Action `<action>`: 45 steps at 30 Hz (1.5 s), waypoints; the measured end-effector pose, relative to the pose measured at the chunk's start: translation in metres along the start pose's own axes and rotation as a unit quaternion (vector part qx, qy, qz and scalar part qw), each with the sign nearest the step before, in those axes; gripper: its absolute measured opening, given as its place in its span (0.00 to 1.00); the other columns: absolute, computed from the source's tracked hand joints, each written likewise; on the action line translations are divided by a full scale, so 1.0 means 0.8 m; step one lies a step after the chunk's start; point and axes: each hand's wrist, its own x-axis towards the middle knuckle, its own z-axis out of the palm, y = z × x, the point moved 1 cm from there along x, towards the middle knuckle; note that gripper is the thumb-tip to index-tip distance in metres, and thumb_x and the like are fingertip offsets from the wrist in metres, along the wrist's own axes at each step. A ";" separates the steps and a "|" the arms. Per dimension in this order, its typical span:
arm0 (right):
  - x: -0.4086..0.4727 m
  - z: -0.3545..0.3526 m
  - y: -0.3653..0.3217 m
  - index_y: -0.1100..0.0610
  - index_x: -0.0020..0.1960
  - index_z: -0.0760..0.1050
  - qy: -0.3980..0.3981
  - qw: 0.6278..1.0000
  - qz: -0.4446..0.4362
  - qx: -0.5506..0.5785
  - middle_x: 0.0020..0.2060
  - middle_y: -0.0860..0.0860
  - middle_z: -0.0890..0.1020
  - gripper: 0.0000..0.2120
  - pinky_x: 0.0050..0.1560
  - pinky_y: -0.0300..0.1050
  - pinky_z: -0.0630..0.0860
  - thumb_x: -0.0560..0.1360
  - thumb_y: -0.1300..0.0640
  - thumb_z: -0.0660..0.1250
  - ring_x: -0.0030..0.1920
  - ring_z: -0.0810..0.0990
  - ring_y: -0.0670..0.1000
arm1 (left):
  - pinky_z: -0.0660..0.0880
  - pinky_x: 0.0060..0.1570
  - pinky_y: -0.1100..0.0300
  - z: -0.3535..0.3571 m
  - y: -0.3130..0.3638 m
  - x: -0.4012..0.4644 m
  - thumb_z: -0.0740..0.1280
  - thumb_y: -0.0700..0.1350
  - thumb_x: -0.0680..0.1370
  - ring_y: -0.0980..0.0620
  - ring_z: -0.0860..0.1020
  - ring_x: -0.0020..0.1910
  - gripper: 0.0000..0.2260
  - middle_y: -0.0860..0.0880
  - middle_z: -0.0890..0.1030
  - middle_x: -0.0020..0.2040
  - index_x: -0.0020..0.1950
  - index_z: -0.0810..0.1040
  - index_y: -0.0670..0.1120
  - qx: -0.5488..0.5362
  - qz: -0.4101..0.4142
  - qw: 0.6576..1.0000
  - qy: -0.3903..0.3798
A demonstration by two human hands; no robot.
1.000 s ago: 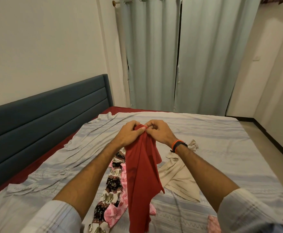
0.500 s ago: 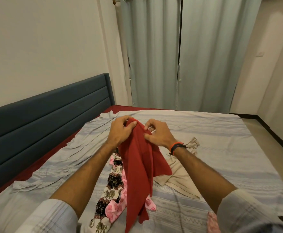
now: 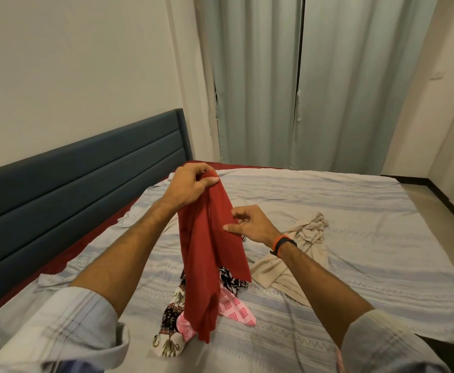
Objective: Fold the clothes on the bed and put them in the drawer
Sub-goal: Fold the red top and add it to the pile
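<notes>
Nearest, two pale striped sleeves (image 3: 67, 327) are framing the bottom of the view; between them an elephant-print garment (image 3: 169, 343) and a pink patterned garment (image 3: 234, 308) are lying crumpled on the grey-striped bedsheet (image 3: 355, 300), partly under the hanging cloth; the red garment (image 3: 207, 265) is hanging from the raised left hand, its lower end dangling down over those two pieces; to the right, a beige garment (image 3: 296, 251) is lying rumpled on the sheet, just beyond the right wrist with its orange-and-black wristband (image 3: 281, 244); the right hand (image 3: 252, 224) is pinching the red garment's right edge between thumb and fingers, part-way down the cloth; higher and farther, the left hand (image 3: 191, 184) is gripping the garment's top, fingers curled round the bunched fabric; beyond, the dark blue headboard (image 3: 72, 179) is running along the left wall; farthest, grey-green curtains (image 3: 301, 82) are hanging closed.
</notes>
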 end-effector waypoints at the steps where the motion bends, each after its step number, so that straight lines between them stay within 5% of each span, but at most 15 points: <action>1: 0.001 0.003 0.002 0.51 0.45 0.84 -0.003 1.000 0.008 -0.012 0.41 0.46 0.85 0.06 0.51 0.48 0.80 0.70 0.58 0.78 0.40 0.82 0.48 | 0.73 0.52 0.62 -0.004 0.000 0.002 0.71 0.48 0.77 0.55 0.80 0.50 0.06 0.53 0.84 0.49 0.52 0.84 0.51 -0.007 0.000 1.000 0.007; 6: -0.002 0.012 0.026 0.54 0.51 0.86 -0.042 0.995 0.068 -0.055 0.44 0.54 0.87 0.12 0.54 0.58 0.81 0.69 0.52 0.78 0.48 0.86 0.56 | 0.75 0.55 0.58 -0.026 -0.003 0.007 0.70 0.49 0.77 0.53 0.80 0.51 0.07 0.51 0.84 0.50 0.53 0.84 0.50 -0.026 -0.020 0.998 0.045; 14: -0.010 -0.006 0.031 0.57 0.52 0.85 -0.050 0.993 0.091 -0.063 0.45 0.54 0.87 0.13 0.55 0.57 0.81 0.69 0.56 0.78 0.47 0.86 0.55 | 0.71 0.53 0.60 -0.032 -0.021 0.004 0.69 0.49 0.78 0.54 0.77 0.53 0.09 0.51 0.82 0.52 0.55 0.83 0.48 -0.023 -0.057 0.995 0.081; 16: -0.009 -0.013 0.032 0.56 0.49 0.85 -0.081 0.988 0.093 -0.096 0.43 0.57 0.86 0.14 0.55 0.58 0.80 0.67 0.50 0.79 0.46 0.85 0.58 | 0.72 0.54 0.59 -0.032 -0.025 0.004 0.69 0.48 0.79 0.55 0.77 0.52 0.09 0.52 0.82 0.51 0.55 0.83 0.48 -0.021 -0.065 0.992 0.101; 18: -0.011 -0.023 0.028 0.49 0.40 0.85 -0.093 0.980 0.088 -0.155 0.35 0.50 0.85 0.05 0.49 0.52 0.80 0.67 0.49 0.79 0.38 0.84 0.53 | 0.71 0.53 0.60 -0.034 -0.030 0.005 0.69 0.48 0.79 0.56 0.76 0.51 0.08 0.53 0.81 0.49 0.55 0.83 0.47 -0.020 -0.077 0.990 0.118; 20: -0.008 -0.043 0.030 0.41 0.30 0.80 -0.077 0.977 0.081 -0.182 0.25 0.42 0.79 0.13 0.41 0.44 0.76 0.70 0.53 0.78 0.29 0.77 0.44 | 0.71 0.52 0.61 -0.038 -0.037 0.004 0.69 0.47 0.79 0.56 0.76 0.50 0.08 0.54 0.80 0.48 0.55 0.83 0.47 -0.018 -0.086 0.988 0.123; 22: -0.006 -0.069 0.028 0.48 0.30 0.80 -0.034 0.978 0.079 -0.193 0.24 0.42 0.73 0.12 0.38 0.45 0.71 0.71 0.54 0.76 0.28 0.71 0.43 | 0.71 0.52 0.61 -0.041 -0.044 0.002 0.69 0.46 0.79 0.56 0.76 0.50 0.07 0.54 0.80 0.48 0.54 0.83 0.46 -0.014 -0.098 0.988 0.119; 24: -0.001 -0.096 0.027 0.59 0.38 0.82 0.023 0.978 0.072 -0.193 0.31 0.45 0.79 0.09 0.43 0.51 0.77 0.70 0.54 0.76 0.34 0.75 0.45 | 0.71 0.53 0.61 -0.041 -0.054 -0.001 0.69 0.45 0.79 0.55 0.76 0.50 0.07 0.52 0.81 0.49 0.55 0.83 0.45 -0.010 -0.115 0.987 0.109; 28: 0.005 -0.133 0.001 0.54 0.45 0.85 0.131 0.972 0.069 -0.180 0.43 0.48 0.86 0.04 0.56 0.46 0.78 0.70 0.59 0.77 0.47 0.83 0.49 | 0.74 0.60 0.56 -0.032 -0.071 -0.003 0.70 0.42 0.78 0.50 0.80 0.55 0.08 0.47 0.83 0.54 0.56 0.83 0.44 -0.010 -0.135 0.987 0.085; 31: 0.007 -0.146 -0.017 0.49 0.45 0.82 0.143 0.964 0.038 -0.220 0.41 0.46 0.84 0.08 0.50 0.41 0.75 0.70 0.60 0.77 0.44 0.81 0.48 | 0.73 0.65 0.52 -0.026 -0.070 -0.001 0.69 0.40 0.78 0.47 0.79 0.58 0.09 0.45 0.83 0.56 0.57 0.82 0.42 -0.006 -0.138 0.987 0.082; 35: 0.000 -0.157 -0.031 0.51 0.59 0.77 0.154 0.965 0.038 -0.210 0.40 0.47 0.82 0.19 0.45 0.37 0.72 0.70 0.58 0.77 0.41 0.80 0.46 | 0.72 0.62 0.56 -0.018 -0.066 0.007 0.68 0.39 0.78 0.47 0.79 0.56 0.09 0.44 0.83 0.55 0.58 0.81 0.42 -0.001 -0.137 0.987 0.079; 42: -0.017 -0.190 -0.045 0.57 0.49 0.86 0.178 0.939 0.037 -0.291 0.41 0.48 0.85 0.07 0.44 0.28 0.72 0.72 0.59 0.76 0.40 0.81 0.44 | 0.76 0.53 0.52 -0.007 -0.059 0.016 0.70 0.49 0.78 0.49 0.79 0.48 0.08 0.48 0.84 0.50 0.55 0.83 0.49 0.108 -0.096 0.989 0.013; 45: -0.025 -0.196 -0.045 0.56 0.49 0.86 0.197 0.937 0.039 -0.287 0.40 0.47 0.85 0.06 0.45 0.32 0.75 0.72 0.59 0.76 0.40 0.81 0.43 | 0.77 0.51 0.51 -0.002 -0.049 0.015 0.69 0.51 0.78 0.47 0.80 0.50 0.09 0.49 0.84 0.52 0.56 0.83 0.50 0.140 -0.089 0.985 0.049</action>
